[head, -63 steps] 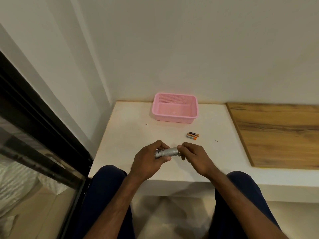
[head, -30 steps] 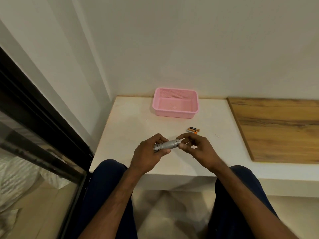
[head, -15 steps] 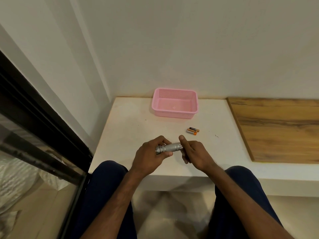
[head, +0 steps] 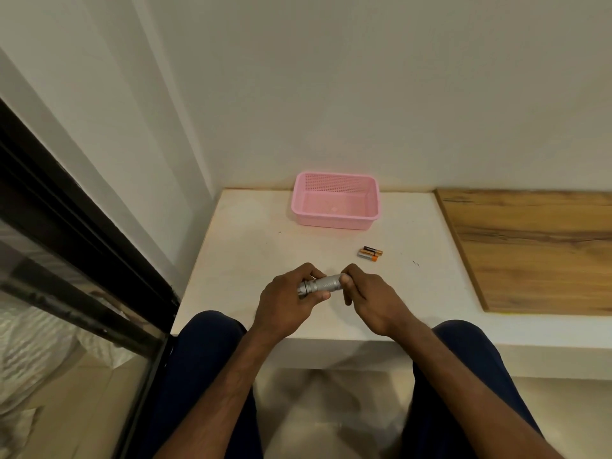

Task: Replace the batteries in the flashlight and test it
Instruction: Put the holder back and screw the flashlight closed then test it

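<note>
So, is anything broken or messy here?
Nothing stands out. The left hand and right hand hold the silver flashlight, two batteries lie side by side on the white table, and the pink basket sits upright.

Left grip point(head: 284, 301): back of hand up, fingers curled over flashlight point(head: 324, 283), thumb under its near side. Right grip point(head: 371, 298): at 3 o'clock of left grip, thumb and fingertips pinching flashlight's end, remaining fingers loosely curled below. Hands level, close together. Left forearm point(head: 231, 369) enters from 7 o'clock, right forearm point(head: 440, 369) from 5 o'clock; both bare, converging toward 12 o'clock.
</note>
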